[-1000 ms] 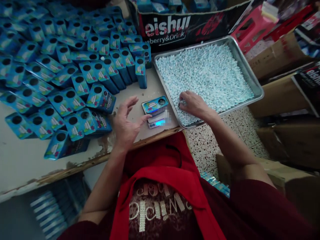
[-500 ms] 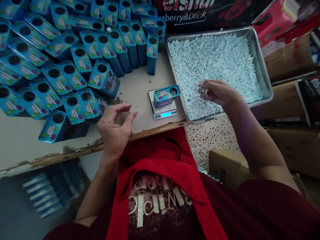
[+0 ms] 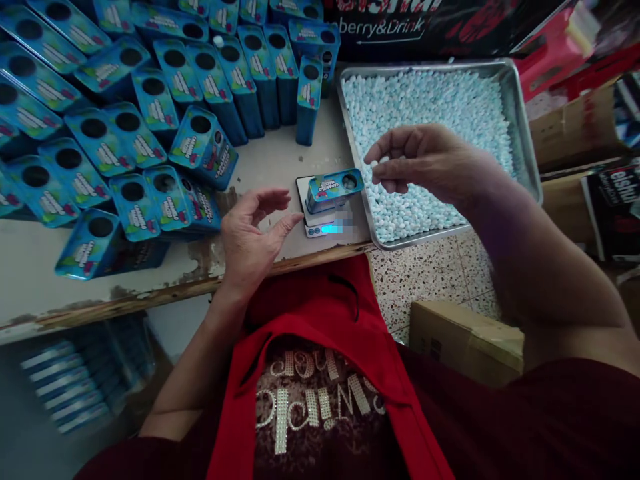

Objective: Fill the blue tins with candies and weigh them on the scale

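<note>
A blue tin [image 3: 326,191] with a round hole in its top rests on a small digital scale [image 3: 313,231] with a lit display; pale candies show in the hole. Just left of the scale, my left hand [image 3: 255,233] holds nothing, its thumb and fingers apart. Over the left part of a metal tray [image 3: 533,167], my right hand [image 3: 425,163] is closed around a few pale candies [image 3: 381,162] that show between the fingers. Beneath it, the tray is filled with light blue and white candies [image 3: 440,100].
Many blue tins [image 3: 135,200] with round holes crowd the table's left side. A worn wooden edge [image 3: 175,290] runs along the table front. Cardboard boxes [image 3: 460,337] stand on the speckled floor at right. A red plastic object [image 3: 555,53] lies beyond the tray.
My right hand has risen from the candies and moved left toward the tin. My left hand has come right, closer to the scale, still with its fingers apart.
</note>
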